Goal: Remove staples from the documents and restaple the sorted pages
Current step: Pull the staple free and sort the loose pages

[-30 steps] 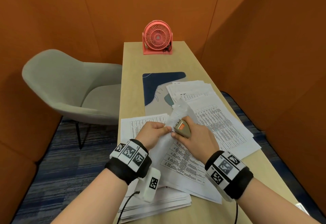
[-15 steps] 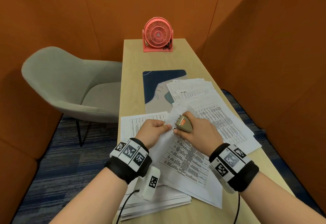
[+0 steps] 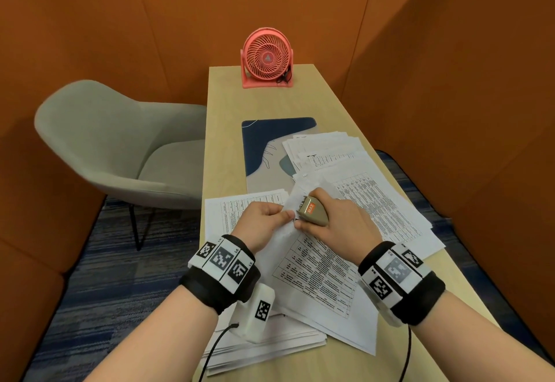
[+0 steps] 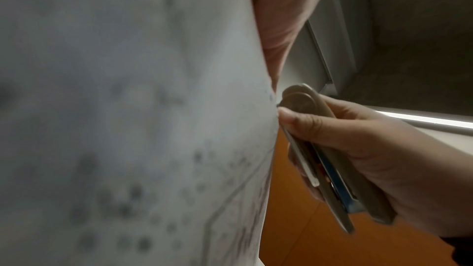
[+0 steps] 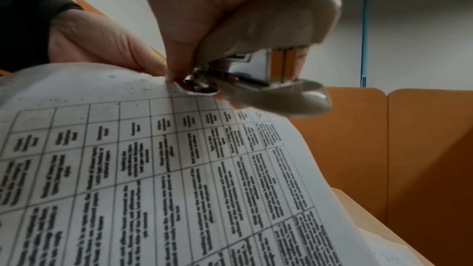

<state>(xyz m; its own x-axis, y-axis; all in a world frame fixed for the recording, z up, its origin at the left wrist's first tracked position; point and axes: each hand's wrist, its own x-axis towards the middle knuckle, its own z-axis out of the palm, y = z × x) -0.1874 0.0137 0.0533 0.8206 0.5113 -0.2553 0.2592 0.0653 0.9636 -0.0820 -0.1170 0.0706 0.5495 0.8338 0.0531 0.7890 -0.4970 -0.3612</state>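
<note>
Left forearm: bare, reaching forward from the lower left; a black wristband with white marker tiles circles the wrist.
Left hand (image 3: 262, 221): back facing up, fingers curled, thumb and forefinger pinching the raised corner of the document (image 3: 318, 273).
Right forearm: bare, entering from the lower right, angled inward; a matching marker band sits at the wrist.
Right hand (image 3: 339, 225): fingers wrapped round the beige stapler (image 3: 312, 213), thumb lying along its near side, tip close to the left thumb.
Hands together: meeting at the midline, thumbs nearly touching at the page corner.
Stapler end: its metal tip sits against the paper edge in the right wrist view.
</note>
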